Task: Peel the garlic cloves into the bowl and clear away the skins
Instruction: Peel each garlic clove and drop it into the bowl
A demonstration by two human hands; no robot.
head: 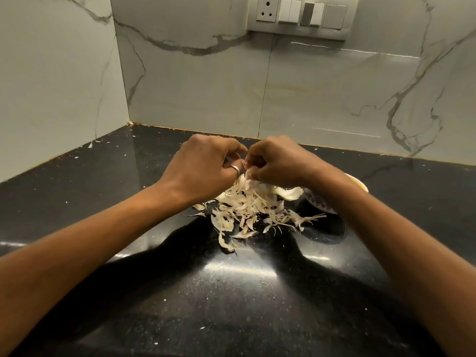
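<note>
on the black desk, speckled with pale crumbs, the biggest risk is spread. the pile of skins lies loose and feather-light just under the hands, and a sweep of a forearm or a puff of air could scatter it wide and make the clearing harder. the pile's long axis runs from the far right, close by the bowl, down toward the near left, with stray strips pointing outward at its edges.

the bowl stands just right of the pile, mostly hidden behind the right forearm. its mouth seems to face up, and what it holds cannot be seen. so near the wrist, it could be nudged or tipped, and skins could drop in among the peeled garlic.

the left hand, wearing a ring, and the right hand meet above the far edge of the pile with fingers curled. each grip pinches the same small pale piece, which i judge to be the garlic clove; a strip of skin hangs from it toward the pile. the clove is tiny and likely slick, so a hard pull could shoot it onto the desk instead of the bowl. too little of it shows to tell its long axis or where its tip points.
</note>
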